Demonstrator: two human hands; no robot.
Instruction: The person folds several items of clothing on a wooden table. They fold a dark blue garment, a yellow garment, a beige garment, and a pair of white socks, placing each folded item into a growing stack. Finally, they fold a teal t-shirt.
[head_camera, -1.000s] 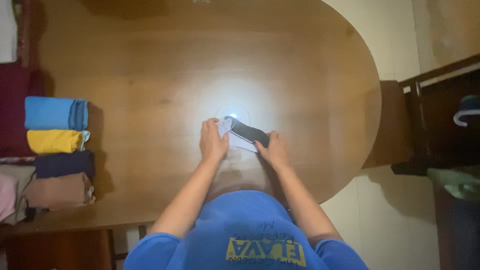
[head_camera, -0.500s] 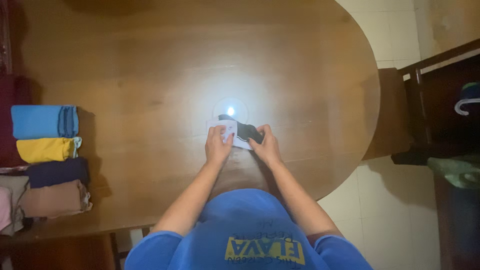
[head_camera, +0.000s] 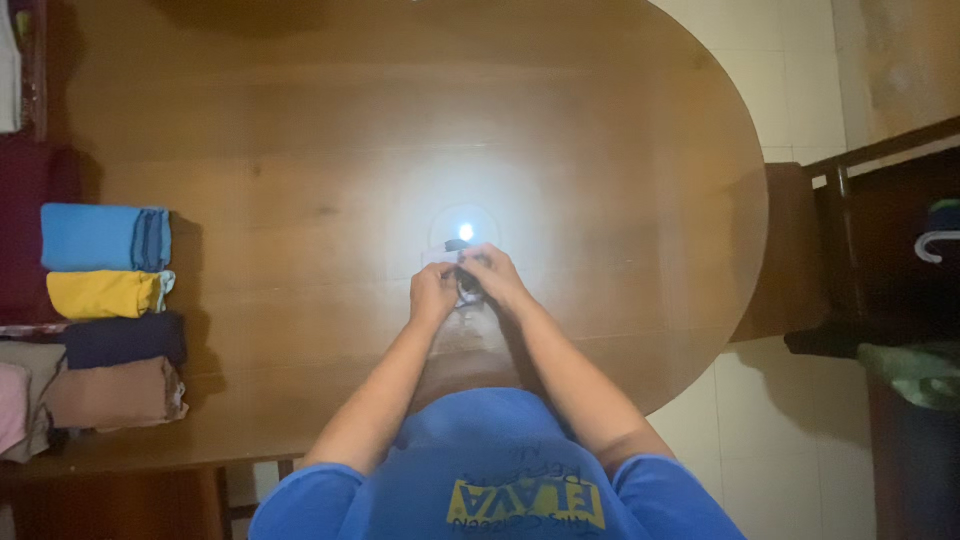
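Hands have closed together: left hand (head_camera: 433, 295) and right hand (head_camera: 493, 280) pinch the bunched dark-and-white cloth (head_camera: 464, 272) on the worktop (head_camera: 600, 150); a loosened grip could let it spring open.

**A bright spot on a dim desk**

The room is dim and warm in colour. One small white light shines off the shiny brown desk (head_camera: 300, 120), and its glare sits just above the hands (head_camera: 465, 285), washing out the wood around them. The far corners go dark. The stacked folded cloths (head_camera: 105, 300) cast soft shadows to their right. Everything looks a bit soft and grainy.
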